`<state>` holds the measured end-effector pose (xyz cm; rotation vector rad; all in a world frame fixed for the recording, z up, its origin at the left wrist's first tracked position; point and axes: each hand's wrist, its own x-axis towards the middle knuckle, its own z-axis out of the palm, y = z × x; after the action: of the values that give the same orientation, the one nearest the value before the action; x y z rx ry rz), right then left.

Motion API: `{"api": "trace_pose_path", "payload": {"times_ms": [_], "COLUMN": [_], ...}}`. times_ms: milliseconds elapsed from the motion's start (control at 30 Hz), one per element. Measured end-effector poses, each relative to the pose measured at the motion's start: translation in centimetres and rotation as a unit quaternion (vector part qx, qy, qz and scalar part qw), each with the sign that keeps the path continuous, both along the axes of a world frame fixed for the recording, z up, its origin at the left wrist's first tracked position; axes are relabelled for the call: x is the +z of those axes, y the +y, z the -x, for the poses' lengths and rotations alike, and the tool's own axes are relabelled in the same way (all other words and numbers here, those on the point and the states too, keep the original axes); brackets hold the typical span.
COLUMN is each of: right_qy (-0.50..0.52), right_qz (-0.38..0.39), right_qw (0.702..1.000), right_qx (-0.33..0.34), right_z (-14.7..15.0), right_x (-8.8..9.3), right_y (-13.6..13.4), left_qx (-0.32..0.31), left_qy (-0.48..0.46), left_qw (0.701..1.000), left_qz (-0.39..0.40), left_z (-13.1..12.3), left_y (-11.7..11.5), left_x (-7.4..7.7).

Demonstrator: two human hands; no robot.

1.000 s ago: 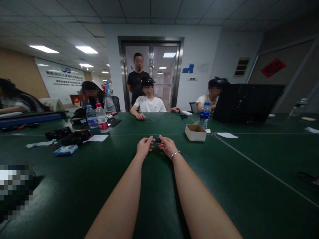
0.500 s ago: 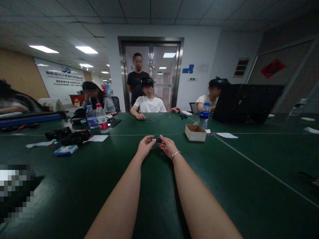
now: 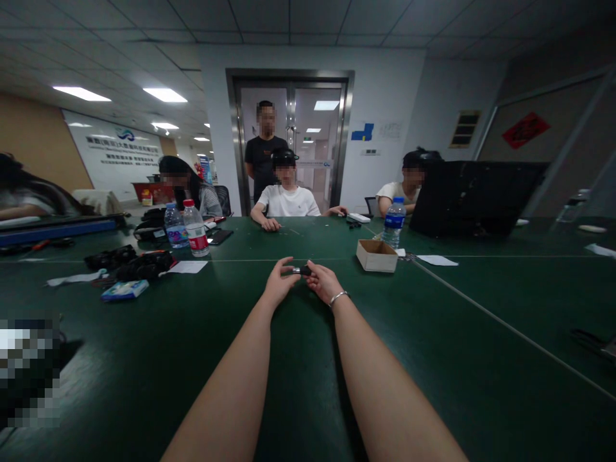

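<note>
My right hand point(image 3: 323, 281), with a silver bangle at its wrist, pinches a small black USB stick point(image 3: 305, 271) with a shiny silver end. It is held level, a little above the green table point(image 3: 298, 359). My left hand point(image 3: 279, 282) is at the silver end, thumb and forefinger parted around it. Whether the left thumb touches the metal is too small to tell. A small open cardboard box point(image 3: 377, 258) stands to the right of my hands.
A water bottle point(image 3: 394, 223) stands behind the box, near a dark monitor point(image 3: 476, 199). To the left are two bottles, a red-capped one point(image 3: 195, 230) in front, black gear point(image 3: 144, 264) and a blue-white packet point(image 3: 125, 290). Several people are across the table.
My left thumb and forefinger have spread apart, and more of the stick's silver end shows. My right hand keeps its pinch in nearly the same place.
</note>
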<state>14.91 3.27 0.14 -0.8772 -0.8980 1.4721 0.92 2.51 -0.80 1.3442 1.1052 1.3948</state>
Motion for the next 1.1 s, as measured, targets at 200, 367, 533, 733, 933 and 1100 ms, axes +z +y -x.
{"api": "trace_pose_path", "payload": {"times_ms": [200,367,533,733,933,1100], "right_qy": [-0.003,-0.005,-0.004,-0.002,-0.001,-0.007], "right_qz": [-0.006,0.004,-0.005,-0.007,-0.013,-0.013], "right_qw": [1.0,1.0,1.0,1.0,1.0,1.0], "right_qx": [0.008,0.0,0.006,0.008,0.014,0.014], "right_z": [0.03,0.05,0.12,0.01,0.06,0.1], "right_x": [0.09,0.22,0.11,-0.16,-0.34,-0.32], "right_y": [-0.13,-0.18,-0.1,0.14,0.24,0.27], "left_qx": [0.029,0.004,0.012,0.02,0.005,0.003], "left_qy": [0.104,0.033,0.047,0.001,0.003,0.014], "left_qw": [0.993,0.999,0.997,1.0,0.999,0.999], "left_qz": [0.05,-0.01,0.054,0.003,0.046,0.04], "left_z": [0.01,-0.1,-0.15,-0.19,-0.25,-0.2], "left_y": [0.4,-0.09,0.22,0.14,0.17,-0.21], "left_x": [-0.47,-0.03,-0.15,-0.14,0.01,0.32]}}
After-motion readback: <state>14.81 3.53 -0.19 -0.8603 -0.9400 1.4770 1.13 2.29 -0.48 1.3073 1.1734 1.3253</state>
